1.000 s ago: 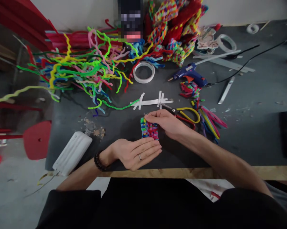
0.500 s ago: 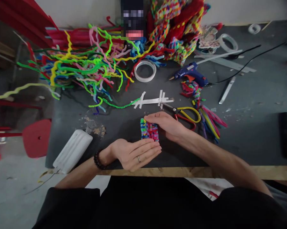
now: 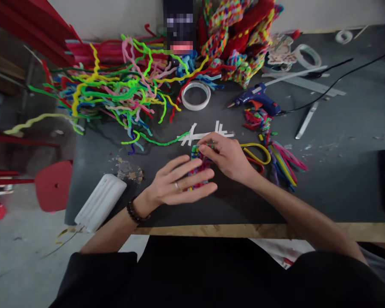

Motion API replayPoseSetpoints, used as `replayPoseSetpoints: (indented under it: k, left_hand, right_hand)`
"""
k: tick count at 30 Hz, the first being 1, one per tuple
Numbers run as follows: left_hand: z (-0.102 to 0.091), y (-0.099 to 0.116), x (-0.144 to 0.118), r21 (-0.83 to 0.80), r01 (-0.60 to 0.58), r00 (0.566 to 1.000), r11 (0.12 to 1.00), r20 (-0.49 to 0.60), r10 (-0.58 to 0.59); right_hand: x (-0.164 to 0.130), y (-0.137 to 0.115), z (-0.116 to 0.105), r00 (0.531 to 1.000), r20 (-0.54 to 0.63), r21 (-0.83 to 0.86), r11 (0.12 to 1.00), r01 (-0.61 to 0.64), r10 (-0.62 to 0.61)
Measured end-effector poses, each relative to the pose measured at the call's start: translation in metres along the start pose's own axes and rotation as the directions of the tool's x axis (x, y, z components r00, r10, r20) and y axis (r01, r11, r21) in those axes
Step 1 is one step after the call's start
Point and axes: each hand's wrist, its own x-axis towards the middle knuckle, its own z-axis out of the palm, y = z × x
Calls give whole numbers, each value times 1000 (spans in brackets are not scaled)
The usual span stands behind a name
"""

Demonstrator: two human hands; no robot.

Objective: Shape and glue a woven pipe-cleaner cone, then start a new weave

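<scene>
The woven patch (image 3: 201,164) lies near the front edge of the dark table (image 3: 339,179), mostly covered by both hands, so its outline is hard to make out. The left hand (image 3: 176,184) rests flat on it, fingers spread wide and gripping nothing. The right hand (image 3: 227,157) pinches the patch's far edge between thumb and fingertips. The patch is fuzzy and multicoloured (woven pipe cleaners). The scissors (image 3: 258,155) are partly hidden behind the right hand; only the yellow and red loop handles show.

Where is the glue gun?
The glue gun lies on the table, up and right of the hands, between the tape roll and the black cord.
</scene>
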Motion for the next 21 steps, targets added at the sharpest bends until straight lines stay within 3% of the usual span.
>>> replayPoseSetpoints:
  k: [3, 5, 9, 13, 18, 21]
  left_hand:
    - [5, -6, -10, 45, 284, 959, 958, -31, -283]
    - [12, -8, -18, 20, 397, 917, 917, -48, -396]
    - [18, -5, -23, -36, 421, 906, 906, -21, -422]
    - [7, 4, -17, -94, 436, 893, 895, -77, -444]
    - [1, 10, -16, -18, 596, 791, 803, -159, -591]
    - [5, 8, -17, 46, 656, 746, 753, -194, -638]
  right_hand:
    - [0, 1, 0, 997, -65, 6, 999, -33, 33]
    - [-2, 0, 1, 995, -76, 21, 998, -57, 58]
    - [-5, 1, 1, 996, -33, 60, 995, -80, 82]
    - [-6, 6, 1, 1000, 28, 187, 982, -15, 10]
    - [-9, 7, 2, 988, 132, 314, 949, 34, -79]
    - [-17, 3, 6, 995, 95, 284, 959, -7, -20]
